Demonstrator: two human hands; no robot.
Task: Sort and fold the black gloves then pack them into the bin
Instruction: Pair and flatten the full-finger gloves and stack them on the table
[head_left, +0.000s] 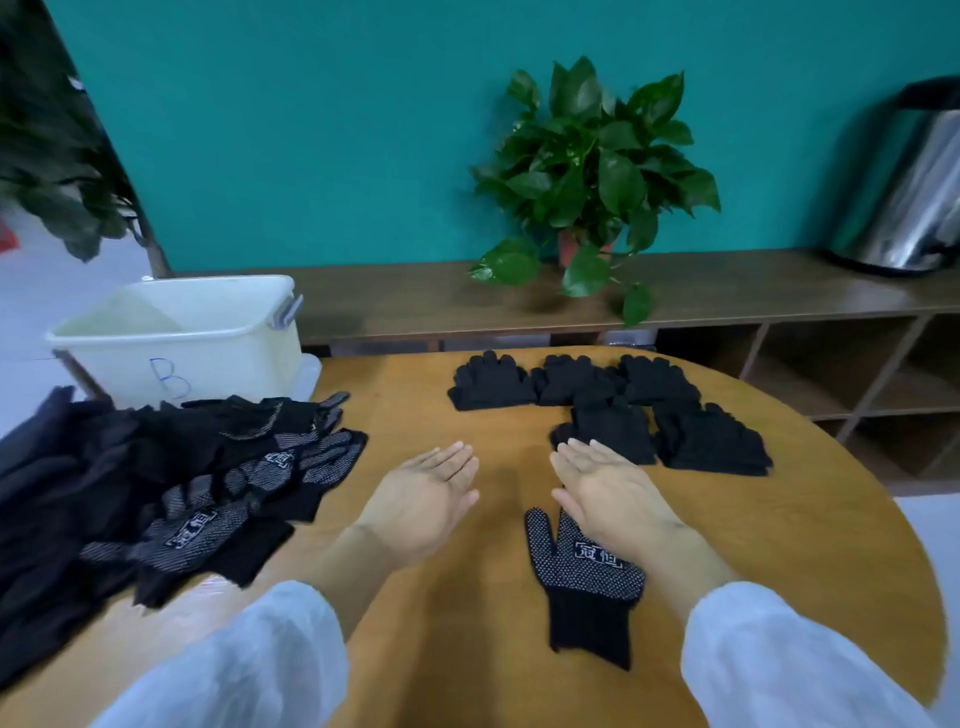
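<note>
With both hands, left and right, held flat and empty over the surface, one glove at lower centre is judged awaiting folding, unsorted pile left, bin upper left.

Single black dotted glove flat, palm up, cuff toward viewer. Left of it, loose glove pile. Beyond it, five folded glove stacks. Cream bin marked B behind pile.
</note>
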